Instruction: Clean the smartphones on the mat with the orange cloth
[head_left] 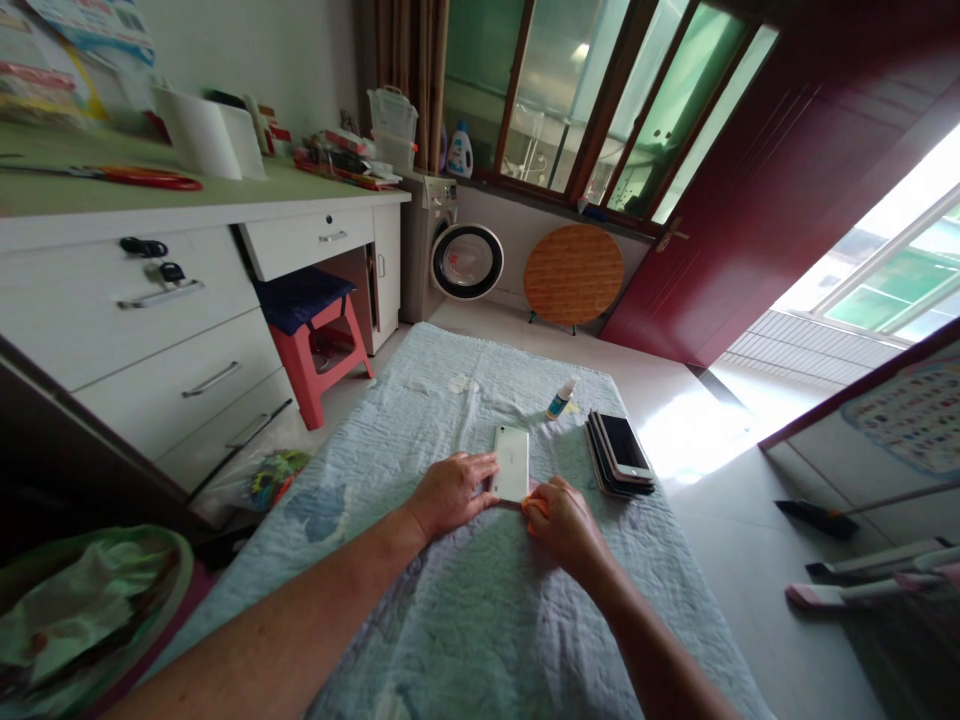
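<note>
A white smartphone (513, 462) lies back side up on the quilted cover in front of me. My left hand (455, 490) steadies it, fingers along its left edge and thumb at its lower left corner. Bunched in my closed right hand (561, 518) is an orange cloth (535, 506), pressed at the phone's lower right corner. Most of that cloth is hidden by my fingers. Farther right is a stack of phones (621, 452), the top one white with a dark screen. A small spray bottle (562, 398) with a blue-green label stands beyond the phone.
The light blue quilted cover (465, 620) spreads over the surface under my arms. Left of it are a pink stool (322, 350), white drawers (150, 310) and a lined bin (172, 590). Behind are a washing machine (431, 240) with its door open and a round wooden tabletop (573, 275).
</note>
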